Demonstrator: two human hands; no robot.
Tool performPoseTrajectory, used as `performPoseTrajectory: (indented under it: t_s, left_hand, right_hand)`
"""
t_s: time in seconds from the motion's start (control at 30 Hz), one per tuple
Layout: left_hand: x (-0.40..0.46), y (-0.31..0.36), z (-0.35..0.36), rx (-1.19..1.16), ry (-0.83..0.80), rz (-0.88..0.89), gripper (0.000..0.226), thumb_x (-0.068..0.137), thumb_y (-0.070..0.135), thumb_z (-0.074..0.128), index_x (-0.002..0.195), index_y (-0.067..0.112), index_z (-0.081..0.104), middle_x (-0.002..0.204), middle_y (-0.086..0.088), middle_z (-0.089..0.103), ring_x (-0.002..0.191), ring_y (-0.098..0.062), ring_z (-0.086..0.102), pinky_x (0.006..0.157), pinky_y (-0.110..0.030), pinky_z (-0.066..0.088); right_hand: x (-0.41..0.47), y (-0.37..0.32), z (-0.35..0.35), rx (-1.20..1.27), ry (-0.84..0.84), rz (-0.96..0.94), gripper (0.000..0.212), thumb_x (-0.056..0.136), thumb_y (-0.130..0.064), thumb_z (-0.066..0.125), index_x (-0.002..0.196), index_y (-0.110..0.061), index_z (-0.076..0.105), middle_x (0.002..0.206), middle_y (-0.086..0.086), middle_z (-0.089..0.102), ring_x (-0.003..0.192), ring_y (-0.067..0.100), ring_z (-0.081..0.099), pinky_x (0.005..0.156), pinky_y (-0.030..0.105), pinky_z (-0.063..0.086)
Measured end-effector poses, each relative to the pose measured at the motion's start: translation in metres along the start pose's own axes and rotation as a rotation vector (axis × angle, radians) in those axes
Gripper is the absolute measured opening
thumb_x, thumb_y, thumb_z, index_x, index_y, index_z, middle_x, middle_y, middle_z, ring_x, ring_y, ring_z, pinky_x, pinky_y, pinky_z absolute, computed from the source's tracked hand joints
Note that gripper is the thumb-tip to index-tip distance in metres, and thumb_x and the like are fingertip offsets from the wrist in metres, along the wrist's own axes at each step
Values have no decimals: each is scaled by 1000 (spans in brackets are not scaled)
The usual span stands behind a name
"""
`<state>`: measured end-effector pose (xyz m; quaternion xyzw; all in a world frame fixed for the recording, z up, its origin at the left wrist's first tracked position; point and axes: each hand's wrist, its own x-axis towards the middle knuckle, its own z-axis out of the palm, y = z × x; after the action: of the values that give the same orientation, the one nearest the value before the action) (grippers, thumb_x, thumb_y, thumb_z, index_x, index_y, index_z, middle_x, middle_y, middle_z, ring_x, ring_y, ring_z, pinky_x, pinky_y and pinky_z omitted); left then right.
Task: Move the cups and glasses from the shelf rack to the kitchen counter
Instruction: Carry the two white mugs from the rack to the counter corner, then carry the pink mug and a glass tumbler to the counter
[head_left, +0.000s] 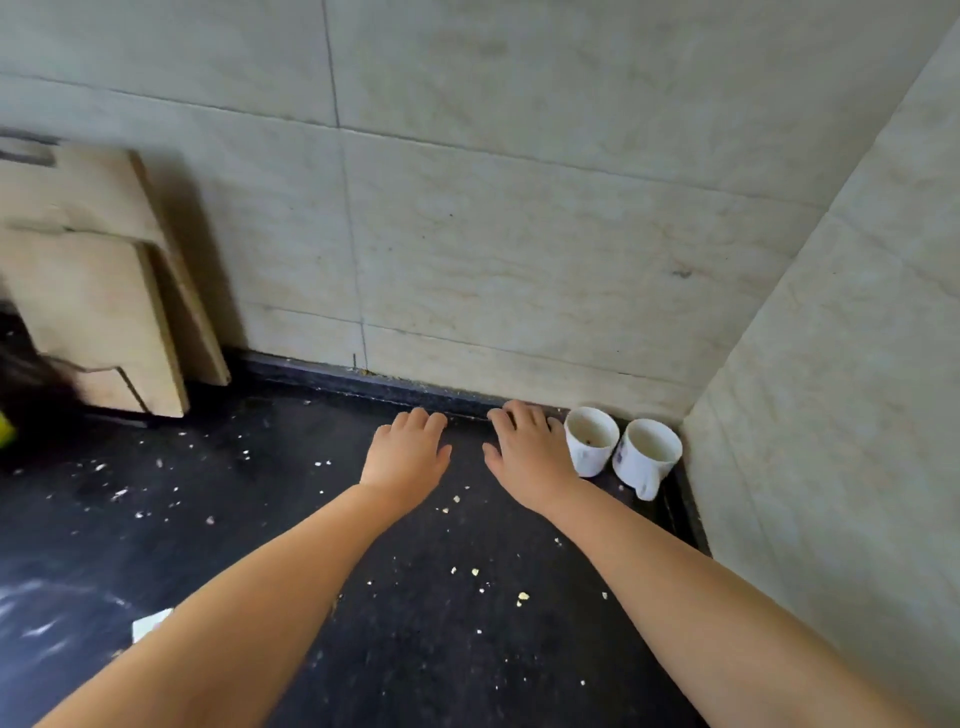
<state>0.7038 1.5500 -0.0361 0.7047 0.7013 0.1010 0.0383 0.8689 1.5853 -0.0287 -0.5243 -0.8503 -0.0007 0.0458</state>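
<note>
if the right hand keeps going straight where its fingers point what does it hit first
Probably the tiled wall: the right hand points at the counter's back edge, and the left cup sits just beside that line. Depth is unclear.

Two white cups (623, 449) stand on the dark counter (260, 519)

Two bare forearms enter from the bottom edge, each ending in a bare hand: left hand (408, 457), right hand (527, 457). No sleeve covers either arm as far as the view reaches (upper arms lie outside it). Wrists and fingers (415, 418) carry nothing. Nails are short, unpainted so far as the blur allows.
</note>
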Motion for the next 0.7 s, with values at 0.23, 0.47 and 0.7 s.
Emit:
performPoseTrajectory:
  t_s: [0.23,0.47,0.7]
  left_hand:
    - [-145,-70,-34,25,92,-406,39,96,36,42,130,17,45,128,-5,51,120,-27,47,95,-38,40]
    - [-322,-115,-64,91,171,-785,39,95,33,43,130,15,45,126,-7,53,119,-28,48,95,-39,40]
    - [-508,-134,-98,196,225,-1090,37,96,36,41,125,13,49,123,-8,52,117,-29,49,93,-39,42]
  right_hand:
    - [-28,-120,-5,24,-41,-360,44,98,-36,38,137,-15,40,142,8,42,130,29,40,101,45,37]
    - [-98,-257,-11,-8,-40,-784,41,100,-34,35,133,-11,42,132,9,49,117,28,48,91,39,42]
    - [-206,-396,-25,39,-3,-1162,41,98,-34,39,131,-11,46,129,11,51,118,31,48,89,41,43]
